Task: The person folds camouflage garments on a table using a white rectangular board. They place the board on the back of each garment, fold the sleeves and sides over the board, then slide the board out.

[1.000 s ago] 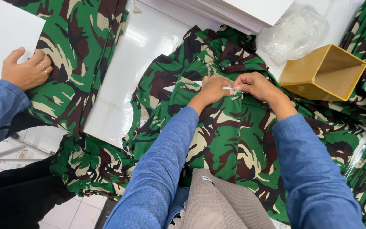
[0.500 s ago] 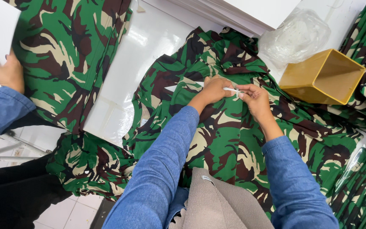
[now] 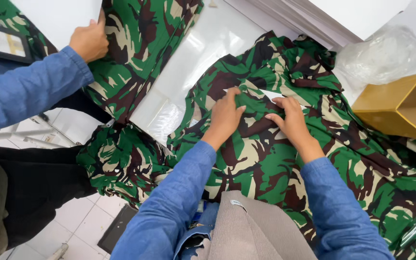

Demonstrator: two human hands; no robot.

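The camouflage garment [image 3: 266, 159] lies spread across the white desk [image 3: 203, 53], filling its middle and trailing off the near edge, and we have both hands flat on it. Our left hand [image 3: 225, 115] presses the cloth down with its grip spread wide, fingers pointing to 12 o'clock; our right hand [image 3: 292, 120], just beside it at 3 o'clock, has its grip loosely curled on a fold, pinching nothing we can make out. To do this well, we judge it best to keep the left palm firm as an anchor while the right draws the fold taut and smooths it outward, so no crease is trapped beneath. A yellow box [image 3: 400, 103] sits at 2 o'clock with a crumpled clear bag [image 3: 381, 53] behind it. At 10 o'clock a co-worker's hand [image 3: 88, 41] grips a second camouflage piece [image 3: 136, 58]. Half a second earlier our hands held a small white strip between them above the fabric; now it is gone from sight and both hands have come down onto the cloth, while the co-worker's hand has moved further in over the desk.
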